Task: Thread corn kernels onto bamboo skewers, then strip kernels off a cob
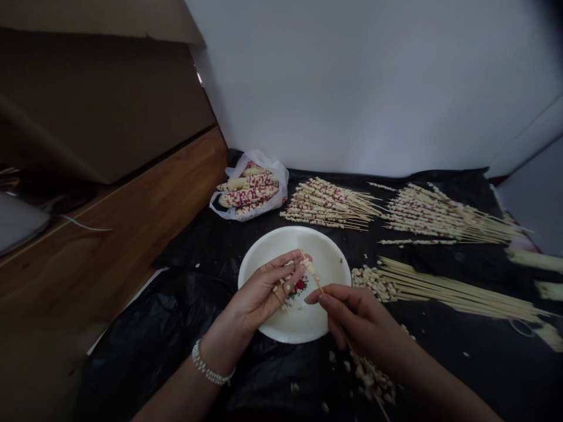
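Above a white bowl with a red and green flower print on its bottom, my two hands meet at a thin wooden skewer. My right hand pinches the skewer by its shaft, its tip pointing up and left. Pale kernels sit threaded near that tip. My left hand, with a beaded bracelet on the wrist, cups loose corn kernels, and its fingertips touch the tip end of the skewer. Part of the bowl's bottom is hidden behind my left hand.
Behind the bowl stands a plastic bag of speckled corn cobs. Two piles of kernel-covered skewers lie at back right. Bare skewers and a kernel heap are right of the bowl. More kernels lie on black plastic sheeting.
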Available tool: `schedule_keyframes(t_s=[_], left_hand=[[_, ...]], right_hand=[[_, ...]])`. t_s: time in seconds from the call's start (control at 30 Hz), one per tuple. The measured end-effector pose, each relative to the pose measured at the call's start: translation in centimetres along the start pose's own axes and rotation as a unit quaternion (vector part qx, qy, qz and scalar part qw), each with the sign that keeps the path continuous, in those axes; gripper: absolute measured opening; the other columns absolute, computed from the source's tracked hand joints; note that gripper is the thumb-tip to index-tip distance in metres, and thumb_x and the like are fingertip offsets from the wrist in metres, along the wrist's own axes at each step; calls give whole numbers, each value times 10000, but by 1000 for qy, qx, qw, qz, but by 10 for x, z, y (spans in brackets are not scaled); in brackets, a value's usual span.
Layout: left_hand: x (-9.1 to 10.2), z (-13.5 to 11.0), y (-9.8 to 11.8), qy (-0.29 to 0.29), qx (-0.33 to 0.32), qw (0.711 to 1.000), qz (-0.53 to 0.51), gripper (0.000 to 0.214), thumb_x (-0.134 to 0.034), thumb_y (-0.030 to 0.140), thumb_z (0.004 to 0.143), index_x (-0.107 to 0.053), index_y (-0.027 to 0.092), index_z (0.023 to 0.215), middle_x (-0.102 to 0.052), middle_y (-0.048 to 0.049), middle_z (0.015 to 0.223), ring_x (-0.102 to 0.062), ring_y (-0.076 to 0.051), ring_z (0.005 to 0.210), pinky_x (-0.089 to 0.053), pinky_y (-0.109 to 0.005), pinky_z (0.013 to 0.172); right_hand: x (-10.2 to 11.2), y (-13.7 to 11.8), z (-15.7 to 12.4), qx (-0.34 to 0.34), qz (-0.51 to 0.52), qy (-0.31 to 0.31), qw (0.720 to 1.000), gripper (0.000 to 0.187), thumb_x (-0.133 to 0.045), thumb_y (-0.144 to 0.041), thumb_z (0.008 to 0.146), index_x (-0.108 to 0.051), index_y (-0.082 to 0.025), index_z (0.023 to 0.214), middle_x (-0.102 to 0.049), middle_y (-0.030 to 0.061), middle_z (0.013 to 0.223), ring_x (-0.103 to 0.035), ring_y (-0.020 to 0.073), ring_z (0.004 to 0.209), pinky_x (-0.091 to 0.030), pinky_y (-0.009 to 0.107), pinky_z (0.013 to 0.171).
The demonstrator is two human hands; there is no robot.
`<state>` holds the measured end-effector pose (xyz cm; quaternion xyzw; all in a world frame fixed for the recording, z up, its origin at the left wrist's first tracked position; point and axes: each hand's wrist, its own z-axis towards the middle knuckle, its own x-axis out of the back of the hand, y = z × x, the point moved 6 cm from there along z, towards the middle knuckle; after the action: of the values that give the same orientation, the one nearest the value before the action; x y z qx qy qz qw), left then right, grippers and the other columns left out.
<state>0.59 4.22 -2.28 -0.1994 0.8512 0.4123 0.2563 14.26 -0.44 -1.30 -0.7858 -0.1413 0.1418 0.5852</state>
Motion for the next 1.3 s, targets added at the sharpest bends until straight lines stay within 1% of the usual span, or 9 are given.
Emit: schedule_keyframes(t_s=[0.1, 0.27, 0.47, 0.63, 0.8, 0.97, 1.1, 1.2, 1.3], left_hand=[[2, 4, 0, 16, -19, 1000, 3, 222, -571, 75, 868, -662, 77, 1071, -712, -150, 1061, -694, -170, 965, -566, -190, 807], [3, 6, 1, 32, 17, 999, -21, 300, -523, 219, 924, -635, 71, 1159, -708, -176, 1067, -709, -191, 895, -593, -249, 756], [5, 7, 2, 29, 17, 999, -36, 272, -509, 101, 900, -657, 52, 1123, -710, -179, 1051, -699, -194, 932, -571, -281, 850], [5, 6, 4, 32, -29, 999, -3, 204, -571, 69, 858, -694, 90, 1019, -710, -153, 1078, -687, -183, 975, -569, -215, 806], [2, 2, 9, 45, -46, 998, 9, 179, -595, 77, 851, -692, 120, 995, -712, -115, 1093, -667, -166, 1038, -557, -186, 822], [2, 2, 9, 9, -37, 999, 3, 295, -603, 14, 805, -667, 91, 1083, -678, -150, 1181, -630, -209, 1124, -534, -257, 926], [3, 3, 8, -6, -33, 999, 14, 424, -584, -87, 747, -655, 119, 1111, -676, -124, 1198, -616, -190, 1149, -502, -242, 965], [2, 3, 8, 11, -34, 999, 17, 385, -604, -55, 772, -648, 112, 1116, -681, -126, 1188, -616, -178, 1147, -496, -204, 950], [2, 4, 10, 29, -45, 998, 14, 304, -603, 4, 815, -646, 85, 1105, -684, -147, 1172, -627, -175, 1129, -504, -181, 916]], right_hand=[[-1, 1, 0, -5, -2, 1, 1000, 361, -473, -466, 937, -671, -177, 1024, -475, -68, 432, -376, 69, 401, -283, 220, 453], [-1, 0, 1, -17, -9, 2, 1000, 362, -470, -466, 932, -673, -176, 1007, -474, -65, 430, -360, 65, 382, -253, 215, 419], [-2, 2, 2, -19, -8, -4, 1000, 356, -478, -467, 926, -676, -179, 993, -476, -61, 429, -359, 58, 375, -252, 208, 407], [-4, 3, 0, -14, -7, -9, 1000, 354, -477, -476, 930, -671, -188, 1000, -485, -63, 434, -370, 56, 379, -252, 205, 413], [-5, 3, 0, -35, 5, -11, 999, 357, -482, -489, 919, -663, -185, 965, -469, -72, 428, -332, 51, 343, -221, 196, 371], [-6, 5, 1, -32, 8, -16, 999, 340, -477, -480, 924, -651, -189, 933, -478, -69, 433, -341, 48, 338, -220, 191, 369], [-7, 4, 0, -23, 14, -16, 1000, 352, -486, -492, 918, -646, -181, 884, -462, -71, 420, -341, 47, 351, -219, 187, 376], [-7, 3, 0, -23, 19, -19, 999, 361, -491, -492, 915, -637, -173, 826, -452, -68, 416, -331, 43, 358, -209, 185, 373], [-7, 5, 1, -28, 26, -15, 999, 340, -490, -473, 919, -644, -173, 874, -457, -68, 418, -327, 44, 354, -205, 189, 373]])
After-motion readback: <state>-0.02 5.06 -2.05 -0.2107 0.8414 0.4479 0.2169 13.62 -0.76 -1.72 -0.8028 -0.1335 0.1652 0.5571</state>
